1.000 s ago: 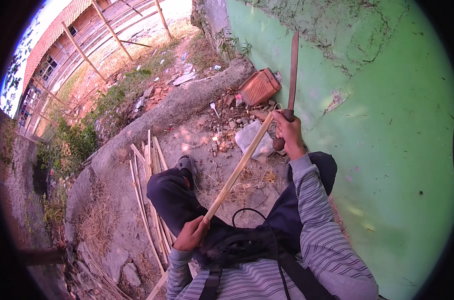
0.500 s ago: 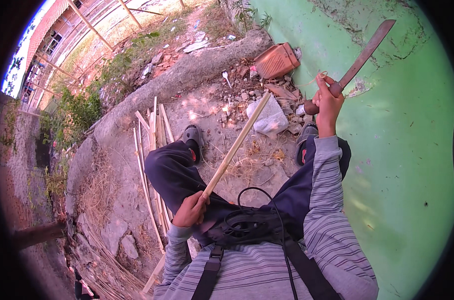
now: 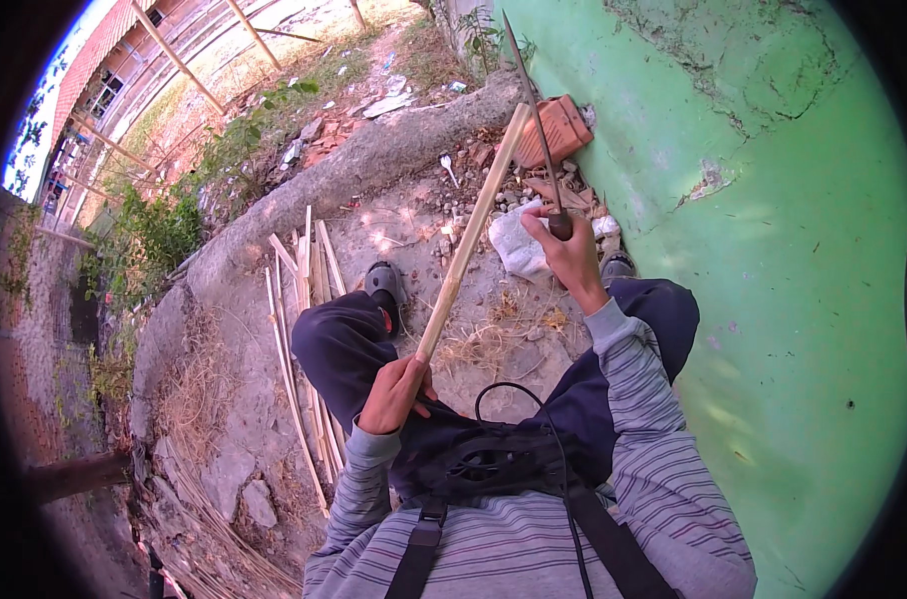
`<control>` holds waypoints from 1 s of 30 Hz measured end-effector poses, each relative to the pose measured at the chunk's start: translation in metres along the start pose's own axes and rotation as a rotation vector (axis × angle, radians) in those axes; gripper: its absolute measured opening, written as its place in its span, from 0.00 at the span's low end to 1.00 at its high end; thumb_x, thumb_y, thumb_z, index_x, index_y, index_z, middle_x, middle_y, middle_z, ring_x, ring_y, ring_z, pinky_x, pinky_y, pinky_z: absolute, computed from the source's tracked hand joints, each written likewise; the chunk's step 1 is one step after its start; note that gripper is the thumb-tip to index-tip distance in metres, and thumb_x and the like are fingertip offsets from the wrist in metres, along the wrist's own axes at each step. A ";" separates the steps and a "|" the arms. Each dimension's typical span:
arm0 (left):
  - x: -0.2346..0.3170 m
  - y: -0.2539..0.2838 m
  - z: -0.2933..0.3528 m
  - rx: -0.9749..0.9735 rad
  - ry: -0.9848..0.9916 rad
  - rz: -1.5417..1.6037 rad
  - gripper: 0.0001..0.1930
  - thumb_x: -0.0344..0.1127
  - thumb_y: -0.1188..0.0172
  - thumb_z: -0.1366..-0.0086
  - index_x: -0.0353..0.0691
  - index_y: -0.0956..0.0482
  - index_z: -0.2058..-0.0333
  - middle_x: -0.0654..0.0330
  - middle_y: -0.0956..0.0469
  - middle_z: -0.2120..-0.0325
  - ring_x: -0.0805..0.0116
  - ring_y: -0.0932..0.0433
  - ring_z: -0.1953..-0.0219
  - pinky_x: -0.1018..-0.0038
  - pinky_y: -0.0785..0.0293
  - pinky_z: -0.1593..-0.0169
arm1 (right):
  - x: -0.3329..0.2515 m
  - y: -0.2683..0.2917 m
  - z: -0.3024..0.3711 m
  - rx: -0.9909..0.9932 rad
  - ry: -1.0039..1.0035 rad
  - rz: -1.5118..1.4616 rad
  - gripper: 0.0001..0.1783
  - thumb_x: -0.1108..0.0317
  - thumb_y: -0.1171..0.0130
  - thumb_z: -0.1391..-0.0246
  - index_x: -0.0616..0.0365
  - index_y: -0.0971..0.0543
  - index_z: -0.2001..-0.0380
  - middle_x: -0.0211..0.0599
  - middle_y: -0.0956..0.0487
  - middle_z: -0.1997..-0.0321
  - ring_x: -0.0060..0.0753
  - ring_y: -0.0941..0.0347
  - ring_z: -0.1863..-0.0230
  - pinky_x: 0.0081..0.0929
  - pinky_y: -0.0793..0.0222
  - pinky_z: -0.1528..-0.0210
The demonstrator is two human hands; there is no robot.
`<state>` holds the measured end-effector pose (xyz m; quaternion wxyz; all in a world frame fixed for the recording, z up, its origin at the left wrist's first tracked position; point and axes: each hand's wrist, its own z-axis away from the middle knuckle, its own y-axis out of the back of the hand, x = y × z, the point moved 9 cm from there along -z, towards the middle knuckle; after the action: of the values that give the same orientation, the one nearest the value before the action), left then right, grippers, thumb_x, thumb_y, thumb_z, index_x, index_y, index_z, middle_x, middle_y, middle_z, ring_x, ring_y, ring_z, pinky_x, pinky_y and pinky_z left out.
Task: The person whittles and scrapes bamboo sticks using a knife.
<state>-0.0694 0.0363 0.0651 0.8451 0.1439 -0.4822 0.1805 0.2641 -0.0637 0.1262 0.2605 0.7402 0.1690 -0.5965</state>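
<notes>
My left hand is closed round the lower end of a pale bamboo strip, which slants up and away to the right above my knees. My right hand grips the brown handle of a machete. Its long dark blade points away from me, seen nearly edge-on, close to the right of the strip's far end. Whether blade and strip touch, I cannot tell. More bamboo strips lie on the ground to the left of my left leg.
A green wall stands close on my right. Ahead lie an orange-brown plastic container, a white sack and rubble. A thick raised ridge curves round the front and left. Thin shavings litter the ground between my feet.
My right hand has swung the machete leftward from beside the wall to near the strip, and its blade has turned edge-on. The left hand and the strip have risen slightly.
</notes>
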 end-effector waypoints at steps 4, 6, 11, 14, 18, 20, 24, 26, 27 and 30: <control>0.018 -0.019 -0.007 -0.054 -0.029 0.049 0.26 0.54 0.55 0.21 0.35 0.26 0.66 0.61 0.27 0.74 0.72 0.20 0.72 0.77 0.20 0.76 | 0.007 -0.023 0.007 -0.130 -0.061 -0.082 0.21 0.52 0.27 0.43 0.62 0.13 0.63 0.21 0.21 0.78 0.12 0.31 0.74 0.19 0.36 0.70; 0.022 -0.021 -0.010 -0.045 -0.052 0.043 0.25 0.54 0.55 0.21 0.35 0.26 0.66 0.61 0.27 0.73 0.71 0.19 0.72 0.77 0.20 0.76 | 0.001 -0.031 0.013 -0.194 -0.142 -0.123 0.20 0.53 0.27 0.43 0.62 0.13 0.62 0.21 0.21 0.78 0.11 0.31 0.75 0.20 0.36 0.71; 0.019 -0.045 -0.009 -0.148 0.005 0.073 0.25 0.51 0.57 0.20 0.32 0.26 0.65 0.61 0.28 0.74 0.71 0.20 0.71 0.74 0.18 0.73 | 0.000 -0.043 0.022 -0.320 -0.242 -0.171 0.16 0.57 0.27 0.42 0.61 0.15 0.69 0.19 0.30 0.88 0.11 0.36 0.87 0.22 0.44 0.85; 0.022 -0.044 -0.014 -0.049 -0.071 -0.036 0.23 0.51 0.49 0.22 0.31 0.27 0.62 0.60 0.26 0.73 0.69 0.21 0.72 0.72 0.20 0.71 | -0.002 -0.046 0.026 -0.287 -0.267 -0.218 0.16 0.59 0.27 0.42 0.61 0.16 0.73 0.17 0.34 0.90 0.13 0.40 0.90 0.23 0.49 0.87; 0.053 -0.047 -0.023 0.206 -0.357 -0.424 0.23 0.49 0.35 0.29 0.32 0.29 0.63 0.56 0.26 0.77 0.68 0.28 0.77 0.69 0.28 0.72 | 0.008 -0.050 0.027 -0.278 -0.284 -0.239 0.16 0.59 0.27 0.42 0.61 0.17 0.73 0.17 0.33 0.88 0.12 0.42 0.87 0.23 0.51 0.84; 0.055 -0.053 -0.033 0.211 -0.336 -0.486 0.23 0.49 0.33 0.31 0.31 0.28 0.65 0.53 0.31 0.83 0.65 0.34 0.80 0.62 0.35 0.73 | 0.014 -0.048 0.020 -0.207 -0.194 -0.216 0.17 0.58 0.29 0.40 0.62 0.17 0.73 0.19 0.32 0.88 0.14 0.44 0.84 0.26 0.50 0.81; 0.045 -0.046 -0.049 0.321 -0.414 -0.516 0.21 0.48 0.34 0.30 0.32 0.28 0.65 0.49 0.30 0.85 0.60 0.31 0.83 0.59 0.34 0.74 | 0.002 -0.032 0.020 -0.116 0.089 0.239 0.18 0.57 0.33 0.41 0.62 0.18 0.72 0.35 0.30 0.87 0.26 0.36 0.85 0.35 0.41 0.78; 0.041 -0.044 -0.053 0.369 -0.420 -0.551 0.22 0.48 0.34 0.30 0.32 0.28 0.65 0.47 0.29 0.85 0.49 0.28 0.82 0.56 0.34 0.75 | -0.004 -0.032 0.034 -0.133 0.141 0.335 0.17 0.58 0.33 0.42 0.62 0.20 0.74 0.36 0.28 0.86 0.35 0.31 0.84 0.38 0.38 0.77; 0.045 -0.042 -0.053 0.420 -0.424 -0.586 0.22 0.49 0.35 0.30 0.33 0.28 0.66 0.45 0.28 0.85 0.38 0.26 0.81 0.53 0.34 0.76 | -0.010 -0.033 0.042 -0.151 0.192 0.429 0.16 0.60 0.32 0.43 0.61 0.21 0.76 0.38 0.26 0.86 0.43 0.27 0.84 0.41 0.35 0.76; 0.046 -0.042 -0.057 0.350 -0.386 -0.486 0.22 0.49 0.36 0.29 0.32 0.28 0.65 0.46 0.27 0.85 0.40 0.27 0.84 0.54 0.34 0.77 | -0.005 -0.043 0.059 -0.232 0.197 0.572 0.13 0.57 0.31 0.49 0.54 0.18 0.71 0.43 0.20 0.81 0.54 0.20 0.76 0.46 0.27 0.73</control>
<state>0.0139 0.0302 0.0741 0.7192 0.4283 -0.5466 0.0234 0.1919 -0.0633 0.1137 0.4825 0.7772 0.0451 -0.4014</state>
